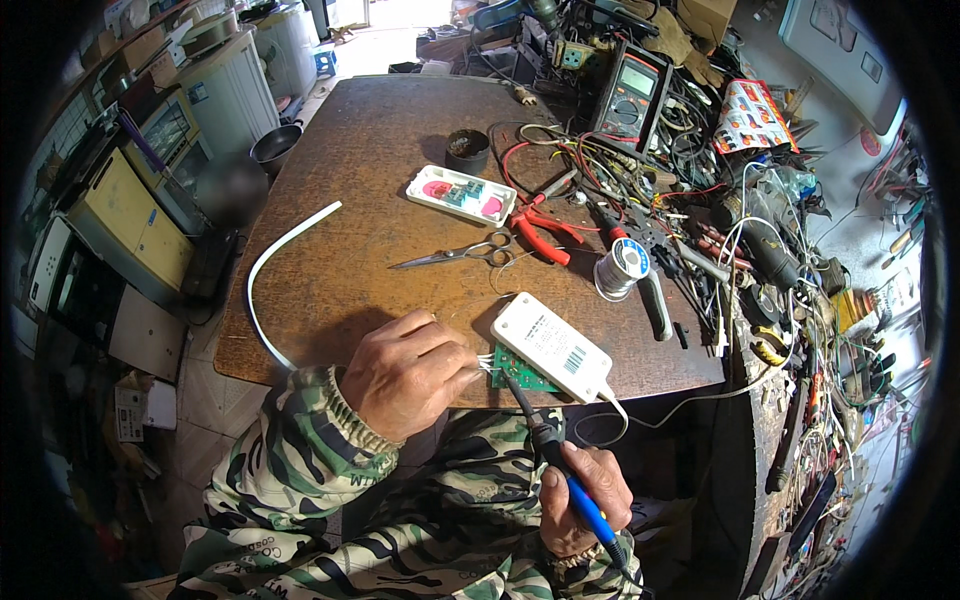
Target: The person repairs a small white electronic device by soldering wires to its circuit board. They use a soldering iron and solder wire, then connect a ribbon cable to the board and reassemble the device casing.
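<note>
My left hand [405, 372] rests at the near edge of the wooden table [380, 130], its fingertips pinching thin wires at a green circuit board [522, 373]. A white rectangular box [551, 346] lies partly over that board. My right hand [583, 497] grips a soldering iron [560, 460] with a blue and black handle, held below the table edge. Its tip points up toward the wires at the board.
Scissors [460, 253], red-handled pliers [545, 232], a solder spool [622, 268], a white tray of small parts [461, 194] and a small dark pot [467, 150] lie further back. A multimeter [632, 95] and tangled wires [640, 180] crowd the right side. A white strip [268, 265] curves along the left.
</note>
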Demonstrator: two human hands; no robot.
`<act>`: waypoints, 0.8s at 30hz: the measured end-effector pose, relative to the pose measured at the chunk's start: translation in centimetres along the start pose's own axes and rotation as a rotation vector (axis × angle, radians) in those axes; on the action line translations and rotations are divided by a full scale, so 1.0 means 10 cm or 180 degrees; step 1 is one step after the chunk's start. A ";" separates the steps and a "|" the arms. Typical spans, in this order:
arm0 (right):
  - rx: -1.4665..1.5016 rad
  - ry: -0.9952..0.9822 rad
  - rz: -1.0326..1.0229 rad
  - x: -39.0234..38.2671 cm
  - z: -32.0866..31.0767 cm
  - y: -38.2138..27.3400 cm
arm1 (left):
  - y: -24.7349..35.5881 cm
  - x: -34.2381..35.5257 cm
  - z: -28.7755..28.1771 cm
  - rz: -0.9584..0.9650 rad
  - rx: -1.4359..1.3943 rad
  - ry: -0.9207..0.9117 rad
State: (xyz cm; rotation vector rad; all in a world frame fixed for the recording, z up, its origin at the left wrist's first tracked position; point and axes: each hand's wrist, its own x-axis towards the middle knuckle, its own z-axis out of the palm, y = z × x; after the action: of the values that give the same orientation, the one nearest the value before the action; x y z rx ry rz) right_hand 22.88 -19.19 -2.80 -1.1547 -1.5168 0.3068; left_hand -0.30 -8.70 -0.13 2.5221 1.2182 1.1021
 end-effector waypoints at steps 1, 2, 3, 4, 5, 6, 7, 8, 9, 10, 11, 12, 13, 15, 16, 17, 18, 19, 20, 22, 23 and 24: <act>0.0013 0.0008 -0.0005 0.00 0.00 0.00 | 0.00 0.00 0.00 0.0001 0.0002 -0.0002; 0.0009 0.0006 0.0000 0.00 0.00 0.00 | 0.00 0.00 0.00 -0.0005 -0.0008 -0.0003; 0.0004 0.0004 0.0005 -0.01 0.00 0.01 | 0.00 0.00 0.00 -0.0011 -0.0021 -0.0004; -0.0004 0.0003 0.0009 -0.01 0.00 0.01 | 0.00 0.01 0.00 -0.0014 -0.0035 -0.0004; 0.0014 0.0009 0.0009 -0.01 0.00 0.00 | 0.01 0.01 -0.01 -0.0044 -0.0022 0.0002; 0.0031 0.0015 0.0009 -0.01 0.00 0.00 | 0.02 0.02 -0.02 -0.0073 -0.0011 0.0008; 0.0048 0.0023 0.0010 0.00 0.00 0.00 | 0.03 0.02 -0.03 -0.0101 0.0001 0.0013; 0.0044 0.0026 -0.0004 -0.01 0.00 0.00 | 0.03 0.02 -0.03 -0.0108 0.0000 0.0015; 0.0040 0.0030 -0.0018 -0.01 0.00 0.01 | 0.03 0.02 -0.03 -0.0116 0.0001 0.0016; 0.0038 0.0033 -0.0032 -0.01 0.01 0.01 | 0.03 0.02 -0.03 -0.0124 0.0002 0.0017; 0.0037 0.0034 -0.0026 -0.01 0.01 0.01 | 0.03 0.02 -0.03 -0.0111 0.0014 0.0017; 0.0038 0.0035 -0.0020 -0.01 0.01 0.01 | 0.03 0.02 -0.02 -0.0099 0.0027 0.0017; 0.0039 0.0034 -0.0014 -0.02 0.01 0.01 | 0.03 0.02 -0.02 -0.0088 0.0040 0.0017; 0.0045 0.0036 -0.0047 -0.02 0.01 0.02 | 0.02 0.01 -0.01 -0.0094 0.0033 0.0012; 0.0049 0.0037 -0.0062 -0.02 0.00 0.03 | 0.01 0.01 0.00 -0.0098 0.0029 0.0009; 0.0053 0.0030 -0.0053 -0.01 0.00 0.03 | 0.02 0.01 -0.01 -0.0094 0.0035 0.0006; 0.0058 0.0024 -0.0042 -0.01 0.00 0.03 | 0.02 0.01 -0.01 -0.0091 0.0042 0.0003; 0.0062 0.0017 -0.0032 -0.01 0.00 0.02 | 0.02 0.01 -0.01 -0.0087 0.0048 0.0000; 0.0077 0.0021 -0.0026 -0.02 0.00 0.03 | 0.02 0.01 -0.01 -0.0082 0.0045 0.0009; 0.0105 0.0030 -0.0015 -0.04 0.02 0.03 | 0.01 0.00 0.00 -0.0070 0.0040 0.0026; 0.0093 0.0041 -0.0033 -0.04 0.02 0.03 | 0.01 0.00 0.00 -0.0070 0.0043 0.0020; 0.0081 0.0053 -0.0052 -0.03 0.01 0.03 | 0.01 0.00 -0.01 -0.0069 0.0046 0.0015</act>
State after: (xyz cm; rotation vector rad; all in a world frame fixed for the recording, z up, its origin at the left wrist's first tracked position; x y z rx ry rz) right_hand 22.92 -19.20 -3.25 -1.1217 -1.5032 0.3038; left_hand -0.25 -8.76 -0.01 2.5121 1.2561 1.0990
